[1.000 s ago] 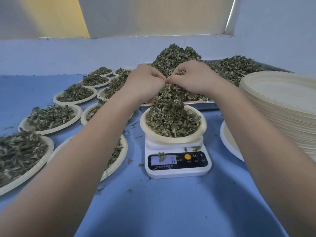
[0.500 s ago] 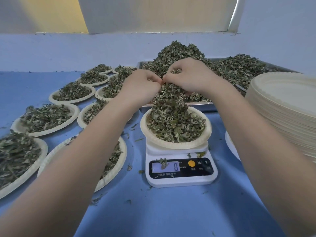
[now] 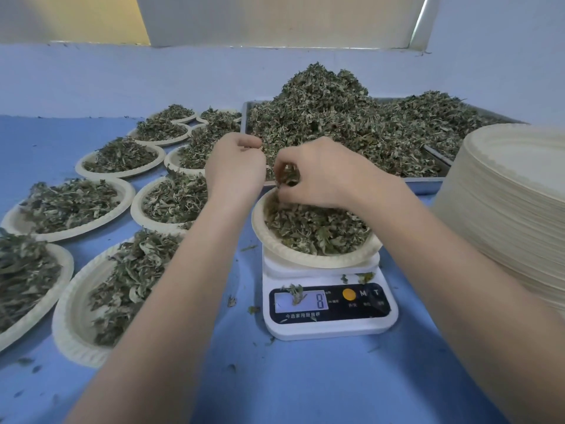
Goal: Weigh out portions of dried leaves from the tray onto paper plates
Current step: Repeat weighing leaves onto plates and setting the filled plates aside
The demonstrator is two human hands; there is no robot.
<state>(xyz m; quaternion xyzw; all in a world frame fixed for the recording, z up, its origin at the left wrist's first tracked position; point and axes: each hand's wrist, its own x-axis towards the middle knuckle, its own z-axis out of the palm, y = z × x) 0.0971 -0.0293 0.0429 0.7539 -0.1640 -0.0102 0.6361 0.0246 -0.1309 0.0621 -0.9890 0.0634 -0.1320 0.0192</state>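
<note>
The cream paper plate (image 3: 318,258) sits on the white digital kitchen scale (image 3: 330,313), which rests on the blue table (image 3: 305,387) just before the metal tray (image 3: 428,180) of dried green leaves (image 3: 336,130); since 0.5 s ago both hands have dropped from above the pile to the plate's far rim; the right hand (image 3: 321,175) pinches a small tuft; the left hand (image 3: 235,166) is curled, contents indeterminable; the display's visible digit reads 8, unchanged; judgement: fine trimming of this portion is under way.

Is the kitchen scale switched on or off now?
On. The scale display is lit and shows the digit 8; a leaf scrap covers part of the screen, so other digits cannot be told.
</note>
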